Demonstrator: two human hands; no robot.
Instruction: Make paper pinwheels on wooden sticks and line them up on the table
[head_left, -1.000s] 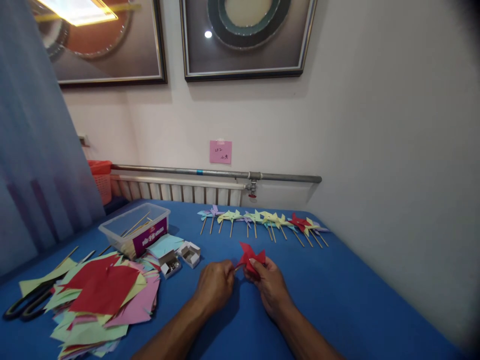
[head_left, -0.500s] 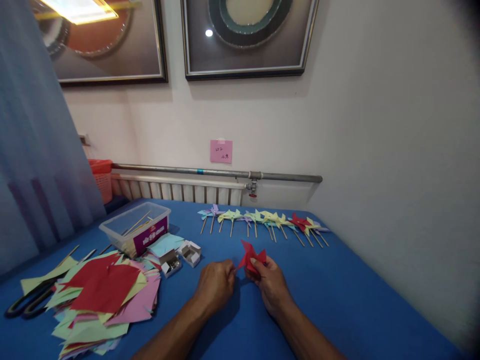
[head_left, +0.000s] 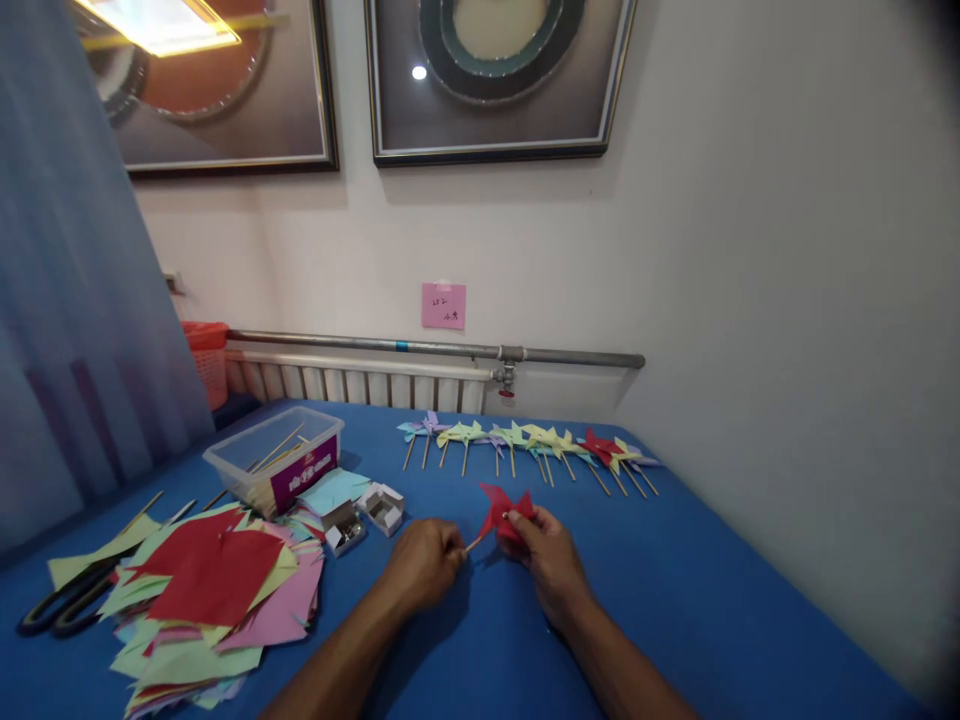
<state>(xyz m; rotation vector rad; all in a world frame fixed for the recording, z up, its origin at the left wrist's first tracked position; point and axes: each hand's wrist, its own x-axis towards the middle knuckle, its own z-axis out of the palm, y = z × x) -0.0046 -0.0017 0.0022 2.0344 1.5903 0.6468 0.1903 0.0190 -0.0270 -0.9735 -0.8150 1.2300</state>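
Red paper folded into a pinwheel [head_left: 506, 508] sits pinched at its centre between the thumb and fingertips of the right hand [head_left: 547, 555], just above a blue table [head_left: 712, 600]. The left hand [head_left: 424, 565] is closed around the lower end of a thin wooden stick [head_left: 474, 543], which slants up from that hand to the back of the pinwheel. Both hands are clamped on their parts, close together and low over the cloth. It is too small to tell whether a pin joins paper and stick. To handle this well, it seems best to hold the stick steady with the left hand, press only at the paper's centre with the right, and leave the four blades free so they are not creased. Beyond the grip, toward the wall, a row of finished pinwheels [head_left: 525, 440] lies side by side. To the left of the grip are two small open boxes [head_left: 364, 515], then a clear plastic tub [head_left: 274, 465] holding sticks, and nearer the person a loose pile of coloured paper squares [head_left: 217, 590] with scissors [head_left: 56, 610] at its far left edge.
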